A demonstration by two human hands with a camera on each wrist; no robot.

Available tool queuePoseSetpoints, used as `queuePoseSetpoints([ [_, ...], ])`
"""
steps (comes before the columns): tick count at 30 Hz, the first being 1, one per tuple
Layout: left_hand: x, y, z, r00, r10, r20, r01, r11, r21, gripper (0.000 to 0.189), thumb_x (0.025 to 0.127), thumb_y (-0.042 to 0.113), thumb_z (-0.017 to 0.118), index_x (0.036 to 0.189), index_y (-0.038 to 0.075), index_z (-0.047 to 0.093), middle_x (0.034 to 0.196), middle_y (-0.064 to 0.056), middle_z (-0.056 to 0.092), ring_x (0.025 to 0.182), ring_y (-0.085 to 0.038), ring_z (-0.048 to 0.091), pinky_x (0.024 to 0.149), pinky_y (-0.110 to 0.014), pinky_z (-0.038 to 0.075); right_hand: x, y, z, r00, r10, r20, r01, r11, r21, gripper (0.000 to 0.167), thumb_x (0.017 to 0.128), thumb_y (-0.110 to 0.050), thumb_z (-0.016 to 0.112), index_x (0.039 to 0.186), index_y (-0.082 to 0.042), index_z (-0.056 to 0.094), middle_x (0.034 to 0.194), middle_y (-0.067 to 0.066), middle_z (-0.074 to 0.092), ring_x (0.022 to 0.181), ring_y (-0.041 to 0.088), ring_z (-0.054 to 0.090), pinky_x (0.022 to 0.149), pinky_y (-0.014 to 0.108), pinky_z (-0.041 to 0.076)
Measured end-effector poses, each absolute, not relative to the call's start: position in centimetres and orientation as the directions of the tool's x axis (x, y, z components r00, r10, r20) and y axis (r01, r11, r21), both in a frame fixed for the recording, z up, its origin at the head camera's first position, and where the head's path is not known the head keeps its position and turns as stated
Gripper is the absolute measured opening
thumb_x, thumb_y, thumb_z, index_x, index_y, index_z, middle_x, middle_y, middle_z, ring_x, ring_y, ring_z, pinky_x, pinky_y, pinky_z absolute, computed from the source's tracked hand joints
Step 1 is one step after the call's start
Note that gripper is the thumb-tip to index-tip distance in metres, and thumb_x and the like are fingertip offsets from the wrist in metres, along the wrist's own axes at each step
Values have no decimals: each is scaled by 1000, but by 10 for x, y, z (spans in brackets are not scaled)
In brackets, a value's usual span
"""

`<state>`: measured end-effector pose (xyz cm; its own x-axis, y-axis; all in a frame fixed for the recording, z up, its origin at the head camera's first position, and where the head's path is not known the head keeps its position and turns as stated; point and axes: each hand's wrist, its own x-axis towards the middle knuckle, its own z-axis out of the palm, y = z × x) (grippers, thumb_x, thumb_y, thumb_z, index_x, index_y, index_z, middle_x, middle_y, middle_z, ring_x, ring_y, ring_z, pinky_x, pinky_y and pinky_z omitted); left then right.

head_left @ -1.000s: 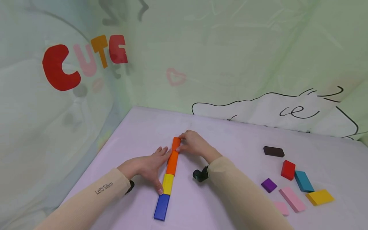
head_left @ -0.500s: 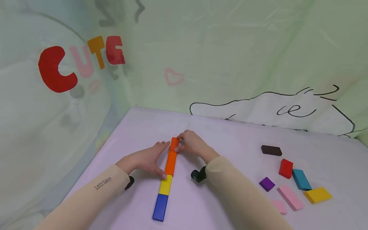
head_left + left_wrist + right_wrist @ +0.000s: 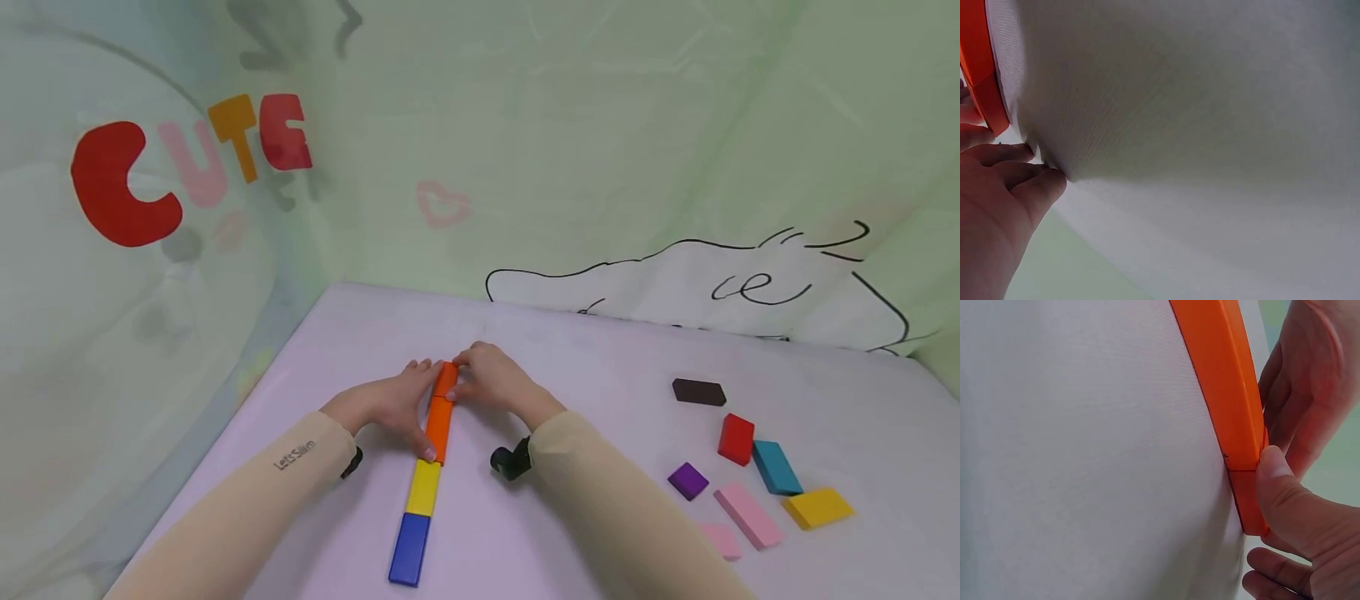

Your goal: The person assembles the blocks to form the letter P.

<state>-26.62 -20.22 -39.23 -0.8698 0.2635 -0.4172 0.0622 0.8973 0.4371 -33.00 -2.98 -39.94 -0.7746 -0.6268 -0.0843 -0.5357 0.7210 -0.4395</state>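
A row of wooden-looking blocks lies end to end in the head view: a blue block [image 3: 410,549] nearest, a yellow block [image 3: 423,488], a longer orange block [image 3: 439,431] and a shorter orange block [image 3: 446,379] farthest away. My right hand [image 3: 495,382] pinches the shorter orange block, its thumb at the joint between the two orange pieces and a finger at the far end. Along the row's left side is my left hand [image 3: 393,406], fingers extended beside the orange blocks, thumb touching the longer one near the yellow block. In the left wrist view, its fingertips [image 3: 1047,184] touch the white tabletop.
On the right lie loose blocks: dark brown [image 3: 699,392], red [image 3: 737,439], teal [image 3: 777,467], yellow-orange [image 3: 818,508], purple [image 3: 688,481] and two pink [image 3: 748,516]. A green sheet wall [image 3: 585,167] rises behind the table [image 3: 585,358].
My left thumb has slid up the row from the yellow block's near end to the longer orange block. The right hand keeps its grip at the far end. The view has shifted slightly.
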Motion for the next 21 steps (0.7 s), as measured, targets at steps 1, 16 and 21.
queuePoseSetpoints([
  [1,-266,-202,-392,-869,263,-418,64,899,433,127,72,36,93,165,9,12,172,-18,11,160,-39,6,125,-63,22,-330,-30,-399,-773,-628,-83,-538,720,-439,51,88,-26,82,130,0,69,124,18,69,117,32,62,110,43,50],
  [16,-268,-200,-389,-865,257,-431,71,913,402,130,70,39,94,165,8,11,173,-17,9,160,-39,4,124,-64,22,-331,-27,-398,-765,-639,-81,-546,710,-445,53,88,-28,82,131,0,68,126,19,68,118,33,62,111,44,49],
  [21,-266,-201,-390,-868,250,-429,61,911,407,128,70,38,94,165,10,12,173,-16,10,161,-39,4,124,-65,22,-332,-26,-402,-765,-639,-81,-538,703,-465,53,88,-29,81,132,-2,67,127,17,68,118,31,62,111,44,50],
])
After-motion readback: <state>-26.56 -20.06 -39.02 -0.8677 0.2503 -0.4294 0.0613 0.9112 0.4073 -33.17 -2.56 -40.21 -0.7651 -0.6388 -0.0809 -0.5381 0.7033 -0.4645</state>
